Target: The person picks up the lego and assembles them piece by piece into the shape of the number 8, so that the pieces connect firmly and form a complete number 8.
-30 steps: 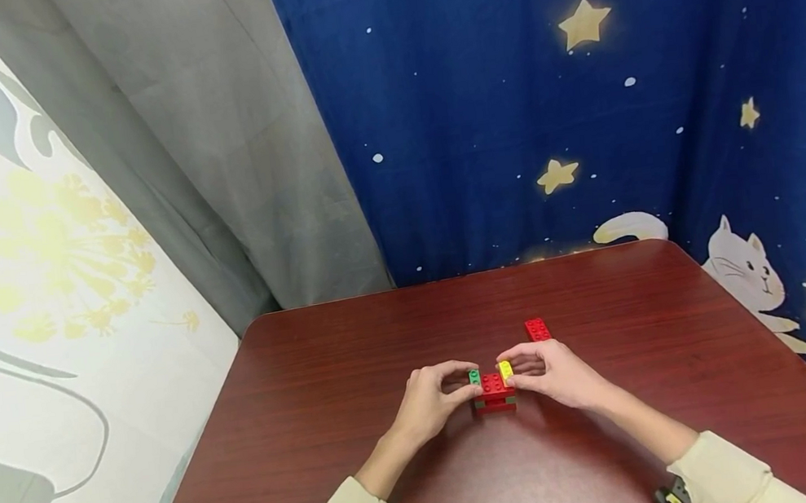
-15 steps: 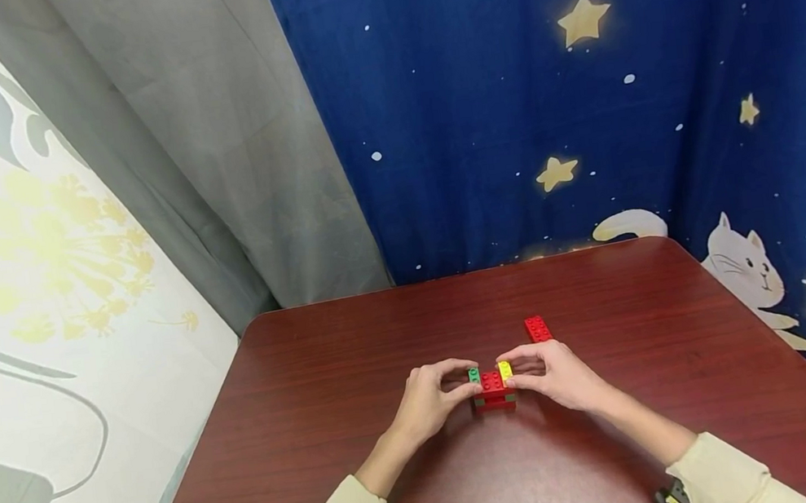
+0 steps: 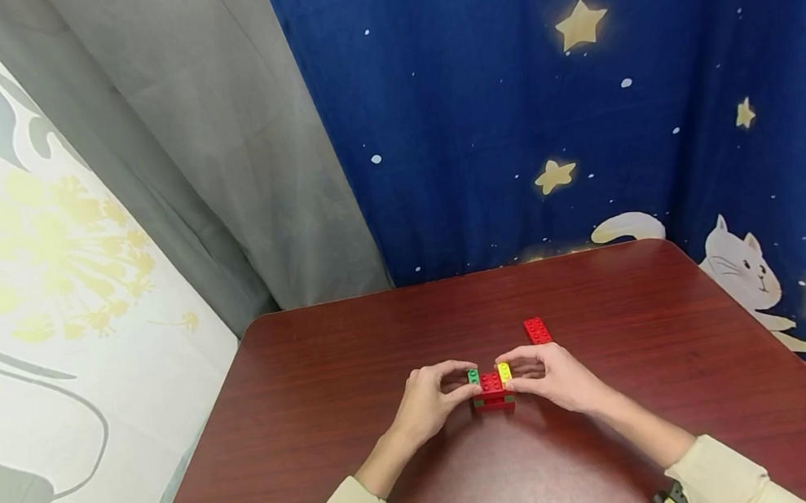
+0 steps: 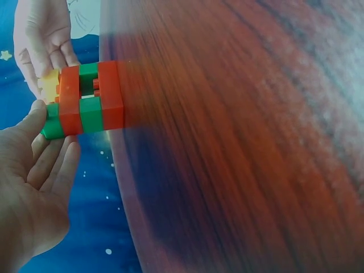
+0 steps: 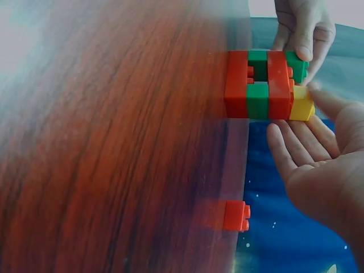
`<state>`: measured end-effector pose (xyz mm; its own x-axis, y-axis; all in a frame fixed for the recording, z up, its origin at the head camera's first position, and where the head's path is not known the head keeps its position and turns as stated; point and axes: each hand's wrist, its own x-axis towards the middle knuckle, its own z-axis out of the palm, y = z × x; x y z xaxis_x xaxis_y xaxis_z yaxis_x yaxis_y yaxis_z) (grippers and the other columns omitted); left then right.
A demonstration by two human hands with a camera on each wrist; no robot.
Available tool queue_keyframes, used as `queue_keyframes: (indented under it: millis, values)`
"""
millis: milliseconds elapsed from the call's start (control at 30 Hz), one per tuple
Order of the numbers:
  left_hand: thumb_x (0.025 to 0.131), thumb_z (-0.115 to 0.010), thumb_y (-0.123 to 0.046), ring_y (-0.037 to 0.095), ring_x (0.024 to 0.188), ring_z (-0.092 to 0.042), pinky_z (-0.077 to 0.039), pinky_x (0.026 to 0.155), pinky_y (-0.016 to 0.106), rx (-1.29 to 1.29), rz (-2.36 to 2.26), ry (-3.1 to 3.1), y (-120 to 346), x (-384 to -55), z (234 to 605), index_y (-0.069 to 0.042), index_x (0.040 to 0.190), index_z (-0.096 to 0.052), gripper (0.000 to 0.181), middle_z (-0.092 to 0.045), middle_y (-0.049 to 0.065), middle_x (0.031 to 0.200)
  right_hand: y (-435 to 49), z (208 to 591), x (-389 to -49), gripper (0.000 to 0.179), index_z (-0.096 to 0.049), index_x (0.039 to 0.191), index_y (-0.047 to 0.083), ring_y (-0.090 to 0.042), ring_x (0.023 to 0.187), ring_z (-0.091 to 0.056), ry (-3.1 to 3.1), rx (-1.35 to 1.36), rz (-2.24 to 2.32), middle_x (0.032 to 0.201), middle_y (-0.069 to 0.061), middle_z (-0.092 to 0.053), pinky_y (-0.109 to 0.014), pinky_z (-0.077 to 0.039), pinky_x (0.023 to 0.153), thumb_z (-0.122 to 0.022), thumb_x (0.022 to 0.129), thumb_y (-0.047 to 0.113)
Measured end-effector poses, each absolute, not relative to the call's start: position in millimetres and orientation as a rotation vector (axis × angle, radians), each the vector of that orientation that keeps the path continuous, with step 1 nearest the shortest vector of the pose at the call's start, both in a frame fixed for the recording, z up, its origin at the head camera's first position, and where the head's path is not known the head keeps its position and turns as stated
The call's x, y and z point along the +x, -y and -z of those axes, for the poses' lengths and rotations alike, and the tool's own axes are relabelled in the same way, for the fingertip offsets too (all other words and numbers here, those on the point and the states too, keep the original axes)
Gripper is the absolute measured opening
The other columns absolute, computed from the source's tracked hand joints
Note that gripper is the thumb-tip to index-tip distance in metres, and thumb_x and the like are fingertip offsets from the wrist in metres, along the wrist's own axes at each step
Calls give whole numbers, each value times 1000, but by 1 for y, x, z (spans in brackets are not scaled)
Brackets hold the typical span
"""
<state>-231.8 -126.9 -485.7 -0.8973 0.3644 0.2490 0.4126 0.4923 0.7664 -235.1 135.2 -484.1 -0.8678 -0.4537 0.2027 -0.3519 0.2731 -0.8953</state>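
Note:
A small stack of toy building bricks stands on the table. Its lower red brick (image 5: 236, 85) and upper red brick (image 3: 491, 384) are held apart by two green bricks (image 5: 257, 101), with a gap between them. On the upper red brick's left end sits another green brick (image 3: 473, 376), pinched by my left hand (image 3: 426, 402) between thumb and fingers. A yellow brick (image 3: 505, 372) is at the right end, and my right hand (image 3: 562, 376) pinches it the same way. Red studs show between the green and yellow bricks.
A loose red brick (image 3: 537, 331) lies studs up on the table just behind my right hand. The brown wooden table (image 3: 353, 339) ends at a rounded far edge, with a blue starry curtain (image 3: 479, 129) and a grey curtain (image 3: 231, 155) beyond it.
The yellow brick, slightly slanted a second ago, now lines up straighter on the red brick's right end. Both hands stay in nearly the same place.

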Motion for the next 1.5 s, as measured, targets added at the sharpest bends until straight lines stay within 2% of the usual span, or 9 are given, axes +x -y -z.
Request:
queue_keyframes:
  millis: [133, 333, 700, 1033, 1233, 1500]
  values:
    - [89, -87, -28, 3, 92, -75, -59, 83, 22, -678, 1390, 2683, 128, -230, 486, -11, 122, -80, 38, -79, 0, 112, -134, 484, -235, 43, -69, 135, -2, -33, 118, -72, -2424, -704, 1700, 132, -20, -71, -30, -58, 94, -79, 98, 18]
    - [89, -87, -27, 2, 91, -75, -59, 83, 21, -686, 1403, 2667, 129, -230, 486, -10, 122, -80, 38, -79, 1, 113, -129, 482, -235, 32, -78, 125, 6, -24, 108, -76, -2546, -703, 1652, 119, -10, -78, -27, -59, 90, -81, 97, 21]
    - [89, -87, -28, 2, 92, -75, -59, 82, 20, -723, 1376, 2650, 128, -232, 486, -10, 121, -80, 37, -80, -1, 109, -128, 486, -232, 27, -80, 121, 6, -23, 106, -77, -2539, -722, 1691, 114, -10, -79, -20, -56, 87, -81, 97, 20]
    - [89, -87, -26, 2, 92, -75, -58, 81, 20, -720, 1377, 2642, 128, -232, 487, -11, 120, -80, 35, -80, 0, 109, -129, 484, -233, 34, -76, 126, 2, -26, 109, -76, -2488, -735, 1685, 120, -13, -77, -23, -58, 89, -80, 98, 19]
    - [90, -86, -26, 2, 93, -75, -58, 80, 19, -728, 1383, 2640, 128, -232, 487, -10, 120, -80, 35, -80, 0, 109, -128, 485, -233, 30, -79, 121, 4, -22, 103, -77, -2522, -735, 1679, 115, -10, -79, -22, -57, 87, -83, 94, 18]
    - [88, -88, -28, 1, 92, -75, -59, 82, 21, -730, 1370, 2643, 128, -232, 486, -14, 120, -80, 35, -79, 0, 111, -129, 487, -233, 30, -79, 122, 6, -23, 105, -77, -2549, -730, 1654, 116, -10, -79, -22, -57, 88, -82, 95, 19]
